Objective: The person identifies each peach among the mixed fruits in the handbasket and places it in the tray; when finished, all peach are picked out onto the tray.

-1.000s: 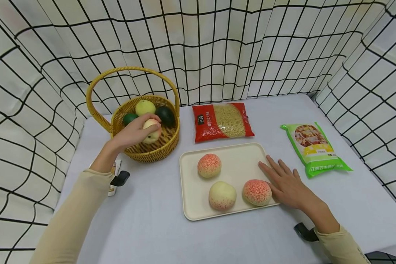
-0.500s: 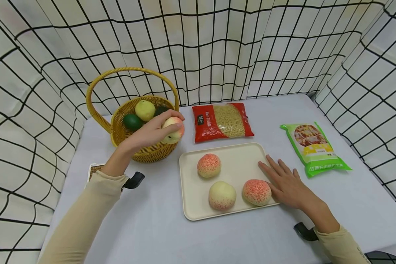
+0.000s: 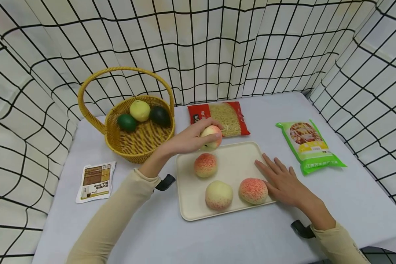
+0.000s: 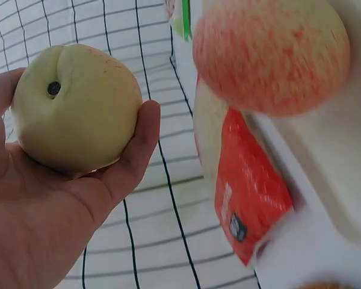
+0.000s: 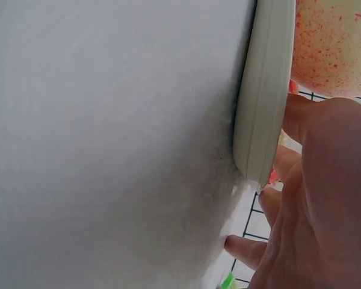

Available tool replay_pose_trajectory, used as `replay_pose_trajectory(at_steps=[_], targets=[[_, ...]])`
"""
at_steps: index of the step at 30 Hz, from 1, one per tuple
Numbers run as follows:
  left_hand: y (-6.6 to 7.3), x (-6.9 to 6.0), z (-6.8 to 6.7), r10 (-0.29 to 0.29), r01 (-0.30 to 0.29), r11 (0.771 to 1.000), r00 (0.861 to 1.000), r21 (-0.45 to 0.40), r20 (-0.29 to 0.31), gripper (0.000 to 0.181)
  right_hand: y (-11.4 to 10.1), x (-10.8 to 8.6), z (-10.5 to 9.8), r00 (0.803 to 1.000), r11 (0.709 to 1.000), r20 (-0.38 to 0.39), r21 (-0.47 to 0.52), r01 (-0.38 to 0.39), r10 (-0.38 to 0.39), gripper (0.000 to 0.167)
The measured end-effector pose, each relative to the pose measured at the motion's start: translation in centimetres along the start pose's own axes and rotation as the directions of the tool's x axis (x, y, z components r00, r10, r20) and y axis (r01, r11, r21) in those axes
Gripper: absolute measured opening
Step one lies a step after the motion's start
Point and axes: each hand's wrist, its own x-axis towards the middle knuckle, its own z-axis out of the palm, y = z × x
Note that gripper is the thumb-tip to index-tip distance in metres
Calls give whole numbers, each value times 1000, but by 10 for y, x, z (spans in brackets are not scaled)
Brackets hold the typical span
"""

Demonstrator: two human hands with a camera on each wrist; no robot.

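Observation:
My left hand (image 3: 192, 139) grips a pale peach (image 3: 211, 137) with a pink blush, held over the far left edge of the cream tray (image 3: 237, 161). In the left wrist view, thumb and fingers curl round that peach (image 4: 78, 108), its dark stem pit showing. On the tray rest a red-speckled peach (image 3: 205, 165), a paler peach (image 3: 219, 195) and another red-speckled peach (image 3: 253, 191). My right hand (image 3: 285, 185) lies with fingers spread over the tray's right edge, beside the nearest peach. The right wrist view shows its fingers along the tray rim (image 5: 262, 108).
A yellow wicker basket (image 3: 135, 145) at back left holds a yellow-green fruit (image 3: 140, 110) and two dark green ones. Behind the tray lies a red pasta bag (image 3: 229, 119). A green food packet (image 3: 310, 146) lies at right, a white-and-brown packet (image 3: 96, 182) at left. Black netting surrounds the table.
My left hand has lifted the peach out of the basket and carried it right, to above the tray's far edge. The right hand stays at the tray's edge.

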Motion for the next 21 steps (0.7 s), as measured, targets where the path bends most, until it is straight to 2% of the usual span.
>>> replay_pose_trajectory(at_steps=[5, 8, 11, 17, 21], targets=[[5, 20, 23, 43, -45, 998, 998, 51, 42, 35, -1, 0, 0, 1000, 1000, 2, 5, 0, 0, 66], [6, 30, 35, 58, -66, 989, 996, 136, 68, 37, -1, 1, -1, 1000, 1000, 2, 0, -2, 2, 66], [6, 36, 47, 50, -70, 976, 994, 204, 101, 38, -1, 1, -1, 1000, 1000, 4, -8, 1, -1, 66], [1, 44, 68, 34, -73, 963, 988, 261, 150, 43, 0, 1, -1, 1000, 1000, 10, -8, 4, -4, 66], [-5, 47, 80, 5, -60, 944, 986, 324, 169, 44, 0, 0, 0, 1000, 1000, 8, -11, 2, -2, 66]])
